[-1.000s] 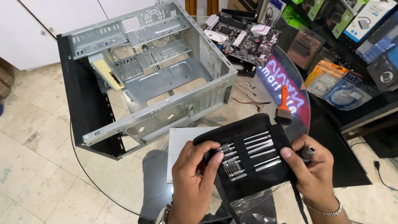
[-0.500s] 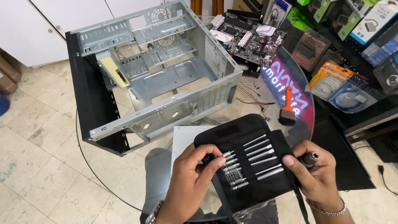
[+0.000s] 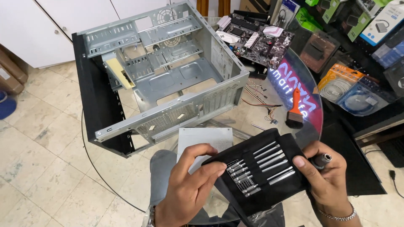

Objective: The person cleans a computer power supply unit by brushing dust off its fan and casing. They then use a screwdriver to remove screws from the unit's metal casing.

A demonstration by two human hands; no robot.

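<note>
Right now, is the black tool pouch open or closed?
Open. The black tool pouch lies unfolded between the left hand and right hand, with its rows of silver bits showing.

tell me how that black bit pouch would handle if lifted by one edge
The black bit pouch looks like soft fabric, so it probably flops. Its metal bits likely weigh it down, and loosely seated ones might slip out.

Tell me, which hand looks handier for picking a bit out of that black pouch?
Probably the left hand: its fingertips rest at the edge of the black fabric tool pouch, beside the row of small silver metal bits. The right hand grips the pouch's other edge and a metal driver handle.
</note>
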